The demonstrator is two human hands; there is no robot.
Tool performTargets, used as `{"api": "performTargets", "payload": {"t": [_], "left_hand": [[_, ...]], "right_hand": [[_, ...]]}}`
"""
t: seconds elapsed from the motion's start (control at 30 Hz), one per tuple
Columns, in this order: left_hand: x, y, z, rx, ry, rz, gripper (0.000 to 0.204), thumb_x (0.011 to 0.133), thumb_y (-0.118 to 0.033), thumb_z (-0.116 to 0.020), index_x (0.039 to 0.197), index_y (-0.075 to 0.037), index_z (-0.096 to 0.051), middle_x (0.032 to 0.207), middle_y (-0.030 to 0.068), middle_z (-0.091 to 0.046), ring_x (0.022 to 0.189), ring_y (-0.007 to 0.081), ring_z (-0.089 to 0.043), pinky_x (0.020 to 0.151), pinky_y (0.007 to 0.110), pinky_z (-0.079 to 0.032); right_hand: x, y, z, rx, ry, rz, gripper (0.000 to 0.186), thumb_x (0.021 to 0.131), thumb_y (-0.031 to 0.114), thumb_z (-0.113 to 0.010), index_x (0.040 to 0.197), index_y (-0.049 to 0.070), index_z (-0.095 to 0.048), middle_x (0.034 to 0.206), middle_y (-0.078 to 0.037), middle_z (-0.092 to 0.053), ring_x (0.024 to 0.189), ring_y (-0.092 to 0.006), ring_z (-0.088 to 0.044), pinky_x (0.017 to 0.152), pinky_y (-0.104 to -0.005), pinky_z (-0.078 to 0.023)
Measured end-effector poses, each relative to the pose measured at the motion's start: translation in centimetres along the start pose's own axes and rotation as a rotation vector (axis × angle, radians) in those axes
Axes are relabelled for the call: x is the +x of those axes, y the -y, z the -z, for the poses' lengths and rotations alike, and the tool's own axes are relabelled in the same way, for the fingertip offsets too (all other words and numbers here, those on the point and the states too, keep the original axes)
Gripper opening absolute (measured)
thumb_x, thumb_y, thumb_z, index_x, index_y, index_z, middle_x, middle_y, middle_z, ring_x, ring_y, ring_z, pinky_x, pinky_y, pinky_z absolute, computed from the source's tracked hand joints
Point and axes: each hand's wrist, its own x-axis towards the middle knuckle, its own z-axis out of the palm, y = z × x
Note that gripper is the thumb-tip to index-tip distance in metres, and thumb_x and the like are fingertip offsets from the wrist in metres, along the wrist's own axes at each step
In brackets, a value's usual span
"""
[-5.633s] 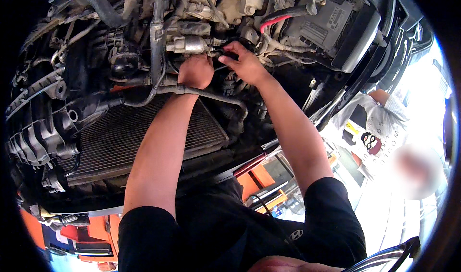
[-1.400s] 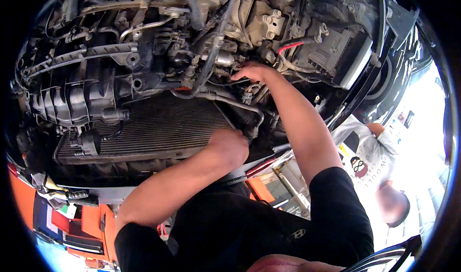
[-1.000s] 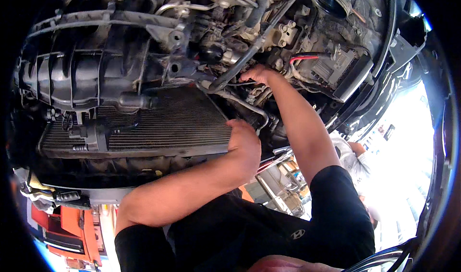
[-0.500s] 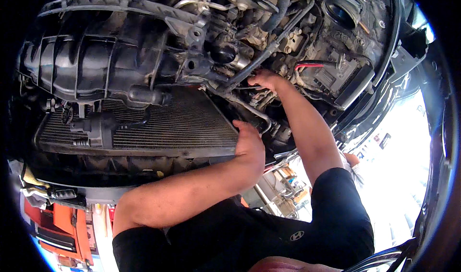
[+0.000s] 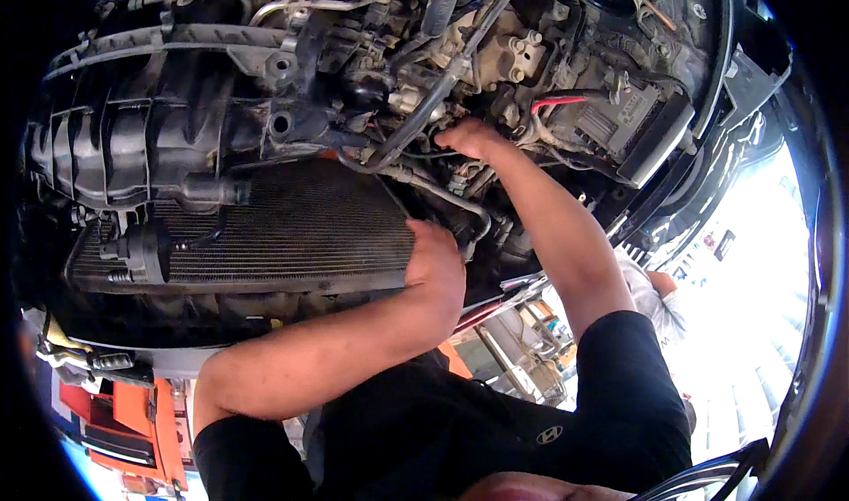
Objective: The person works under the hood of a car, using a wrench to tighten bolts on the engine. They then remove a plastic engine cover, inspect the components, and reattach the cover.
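My left hand (image 5: 435,255) rests at the right edge of the radiator (image 5: 292,236), thumb up; its other fingers are hidden. Higher up, my right hand (image 5: 467,140) reaches in among hoses and wiring just below a silver cylindrical part (image 5: 409,101), its fingers curled; what they grip is too small and shaded to make out. A thick dark hose (image 5: 417,121) runs diagonally just left of it. A black ribbed plastic manifold (image 5: 150,143) lies over the radiator's left part.
A control module (image 5: 619,121) with a red cable beside it sits upper right. A co-worker in a grey shirt (image 5: 650,302) is partly visible behind my right arm. Orange shop cabinets (image 5: 133,413) stand lower left, beside the car's front edge.
My left hand has moved from beside my right hand down to the radiator's edge, its thumb now raised. My right hand stays among the hoses. The view has shifted, showing more manifold.
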Motion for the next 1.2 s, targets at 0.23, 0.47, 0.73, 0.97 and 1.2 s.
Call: {"api": "performTargets", "payload": {"t": [0.23, 0.47, 0.73, 0.97, 1.2], "left_hand": [[0.0, 0.6, -0.9, -0.071, 0.013, 0.072, 0.044, 0.101, -0.023, -0.05, 0.136, -0.003, -0.066, 0.136, 0.0145, -0.063, 0.131, 0.0319, -0.055, 0.115, 0.051, -0.038], [0.3, 2.6, -4.3, 0.039, -0.247, 0.119, 0.043, 0.099, -0.022, -0.051, 0.133, 0.0, -0.067, 0.135, 0.0151, -0.063, 0.13, 0.0322, -0.056, 0.114, 0.048, -0.039], [3.4, 5.2, 3.3, -0.578, -0.633, 0.003, 0.018, 0.098, -0.022, -0.063, 0.091, -0.005, -0.063, 0.092, 0.0145, -0.066, 0.089, 0.0402, -0.066, 0.08, 0.051, -0.055], [16.7, 7.3, 3.1, -0.103, -0.484, -0.053, 0.027, 0.095, -0.015, -0.06, 0.118, -0.005, -0.067, 0.129, 0.0117, -0.066, 0.133, 0.0325, -0.056, 0.111, 0.045, -0.046], [22.1, 8.2, 5.9, 0.25, -0.016, -0.099, 0.042, 0.099, -0.022, -0.051, 0.137, -0.008, -0.063, 0.147, 0.0131, -0.06, 0.144, 0.0308, -0.049, 0.121, 0.046, -0.035]], "right_hand": [[-4.5, -2.9, 0.8, 0.01, -0.153, 0.346, 0.069, 0.092, 0.042, -0.067, 0.146, 0.0, -0.055, 0.14, -0.029, -0.062, 0.129, -0.0425, -0.059, 0.11, -0.0449, -0.047], [-9.2, -6.3, -3.7, 0.188, -0.586, 0.399, 0.038, 0.096, 0.011, -0.059, 0.133, 0.002, -0.06, 0.126, -0.025, -0.067, 0.116, -0.0407, -0.066, 0.101, -0.0457, -0.052], [-7.0, -9.5, -7.4, 1.662, -0.16, 0.14, 0.025, 0.095, 0.006, -0.066, 0.118, -0.003, -0.066, 0.109, -0.009, -0.071, 0.097, -0.0188, -0.069, 0.081, -0.0344, -0.057], [-6.3, -9.5, -4.6, 0.618, -0.332, 0.168, 0.031, 0.097, 0.017, -0.053, 0.122, 0.005, -0.068, 0.127, -0.019, -0.07, 0.117, -0.0346, -0.067, 0.1, -0.0453, -0.053], [-6.0, -13.4, -7.7, 0.547, -0.246, 0.469, 0.05, 0.095, 0.02, -0.057, 0.143, 0.009, -0.06, 0.143, -0.019, -0.061, 0.131, -0.0378, -0.058, 0.111, -0.0431, -0.046]]}}
